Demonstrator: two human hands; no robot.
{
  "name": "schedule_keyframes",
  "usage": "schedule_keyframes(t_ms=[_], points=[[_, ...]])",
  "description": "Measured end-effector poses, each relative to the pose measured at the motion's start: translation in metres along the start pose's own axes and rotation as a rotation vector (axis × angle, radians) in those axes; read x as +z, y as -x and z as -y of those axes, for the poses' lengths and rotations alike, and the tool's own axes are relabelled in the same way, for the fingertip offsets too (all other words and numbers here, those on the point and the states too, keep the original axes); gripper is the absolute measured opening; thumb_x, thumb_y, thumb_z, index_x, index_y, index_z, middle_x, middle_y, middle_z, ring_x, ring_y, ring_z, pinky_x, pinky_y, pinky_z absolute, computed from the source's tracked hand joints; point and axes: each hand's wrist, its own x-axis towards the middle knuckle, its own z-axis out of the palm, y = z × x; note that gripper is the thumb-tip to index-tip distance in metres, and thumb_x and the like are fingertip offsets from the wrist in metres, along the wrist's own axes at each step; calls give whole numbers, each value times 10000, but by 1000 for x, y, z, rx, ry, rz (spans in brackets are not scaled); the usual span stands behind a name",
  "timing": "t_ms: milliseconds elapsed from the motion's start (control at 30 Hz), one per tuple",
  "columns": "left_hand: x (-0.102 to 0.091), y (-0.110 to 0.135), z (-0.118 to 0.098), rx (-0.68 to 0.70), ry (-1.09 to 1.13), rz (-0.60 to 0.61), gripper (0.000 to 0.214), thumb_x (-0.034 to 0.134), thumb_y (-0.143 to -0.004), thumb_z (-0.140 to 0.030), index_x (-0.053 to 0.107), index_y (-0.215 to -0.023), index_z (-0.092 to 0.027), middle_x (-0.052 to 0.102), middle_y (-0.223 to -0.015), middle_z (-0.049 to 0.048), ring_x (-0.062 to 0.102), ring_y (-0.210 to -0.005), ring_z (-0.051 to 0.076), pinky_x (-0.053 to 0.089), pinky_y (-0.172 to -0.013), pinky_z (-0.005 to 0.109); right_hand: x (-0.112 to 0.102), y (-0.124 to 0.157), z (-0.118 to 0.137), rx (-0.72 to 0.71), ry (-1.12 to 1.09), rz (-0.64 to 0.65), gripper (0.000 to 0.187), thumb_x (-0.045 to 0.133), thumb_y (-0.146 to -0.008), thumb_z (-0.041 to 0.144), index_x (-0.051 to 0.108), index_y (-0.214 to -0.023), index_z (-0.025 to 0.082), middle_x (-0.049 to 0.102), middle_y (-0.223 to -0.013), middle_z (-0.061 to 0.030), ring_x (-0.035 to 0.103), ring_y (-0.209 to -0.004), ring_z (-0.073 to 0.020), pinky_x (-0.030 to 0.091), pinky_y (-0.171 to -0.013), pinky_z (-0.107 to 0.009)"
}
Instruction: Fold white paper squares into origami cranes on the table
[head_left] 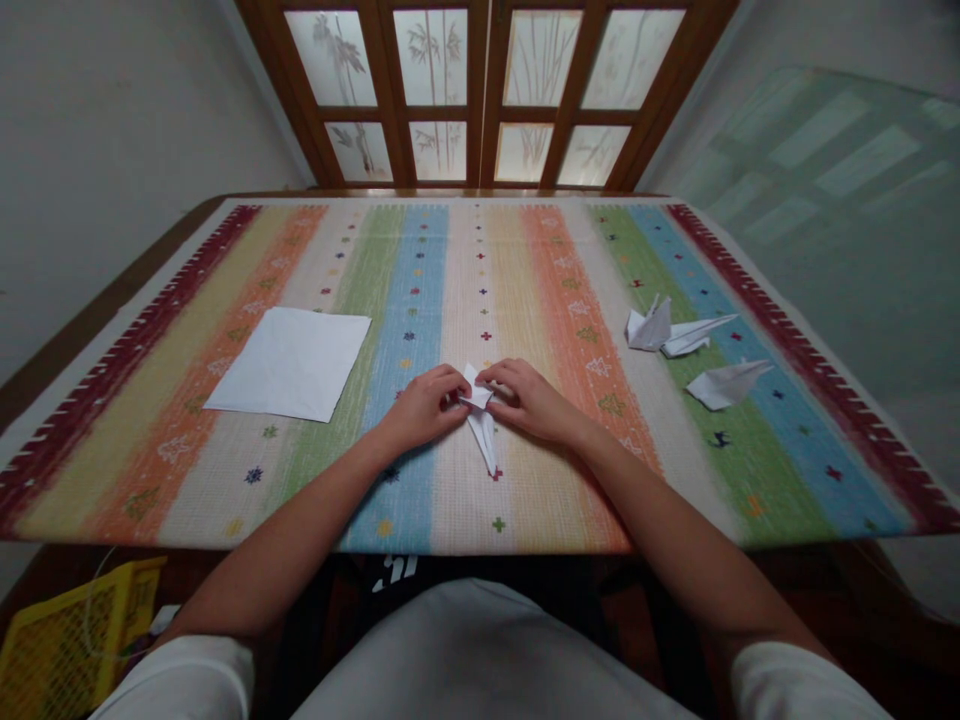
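Observation:
A partly folded white paper piece [481, 425] lies on the striped tablecloth [420, 270] near the table's front middle, its long point aimed toward me. My left hand [424, 405] pinches its upper left part with curled fingers. My right hand [529, 398] pinches the upper right part, fingertips pressed on the fold. Both hands rest on the cloth and meet over the paper's top.
A flat stack of white square paper [291, 362] lies to the left. Three finished folded paper figures [651, 327] [699, 335] [726, 384] sit at the right. A yellow crate [71, 625] stands on the floor at lower left. Wooden-framed windows [480, 90] are beyond the table.

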Motion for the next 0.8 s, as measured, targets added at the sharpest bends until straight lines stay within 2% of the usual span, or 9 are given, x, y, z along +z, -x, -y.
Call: schedule_keyframes(t_ms=[200,400,533,667,800], points=[[3,1,-3,4,200,-50,93,700,-894,-111,724,-950,-180,662,-1181,76,644,-829,119,590,-772,277,-3,-3,0,37,-118,-23,184,745,-873,171,670,-1026,239,711,-1055,-71,652,-1013,-248,514,-953,-419],[8,0,-1,-72,391,-164,16,729,-909,-173,713,-908,-176,608,-1263,99,670,-1081,179,642,-883,324,1,-4,5,141,-490,-123,223,781,-836,242,639,-1009,245,602,-1149,-55,672,-975,-196,585,-815,-340],[9,-2,1,-155,550,-242,211,783,-886,-267,609,-979,-192,582,-1330,97,691,-1041,168,646,-798,277,4,-4,9,200,-699,-196,340,864,-765,308,626,-1000,251,555,-1213,-50,668,-1022,-196,595,-729,-283],[11,-4,-1,-246,772,-190,386,786,-879,-336,439,-1016,-239,630,-1229,58,705,-848,129,630,-651,239,4,-4,12,235,-830,-186,491,920,-731,412,614,-1089,273,584,-1238,-57,662,-1026,-206,621,-792,-317],[14,-4,-3,-255,783,-177,383,774,-892,-379,463,-1059,-232,658,-1139,56,728,-882,152,637,-682,256,3,-4,16,187,-847,-180,623,913,-752,512,595,-1246,305,592,-1372,-92,678,-1090,-237,606,-935,-389]])
